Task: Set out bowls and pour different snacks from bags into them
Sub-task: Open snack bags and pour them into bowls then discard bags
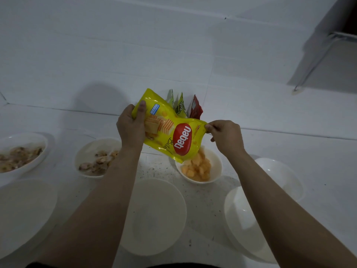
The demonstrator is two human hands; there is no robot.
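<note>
A single head-worn wide-angle camera looking forward and steeply down, sitting close above the white tiled floor (193, 60), both forearms reaching in from the bottom edge, wall base crossing the upper part, lines bending toward the corners, no second view sharing anything.

Yellow bag (166, 124), red oval logo; white bowls (199, 165)

White tiled floor (270, 117) fills nearly the whole view, pale grout lines crossing it, and up close the surface shows dark specks (154, 169). The light is dim and cool, throwing a soft round shadow (100, 97) onto the tiles at the left. Top right, a thin metal furniture leg (313, 66) slants down to a small foot on the floor.
</note>
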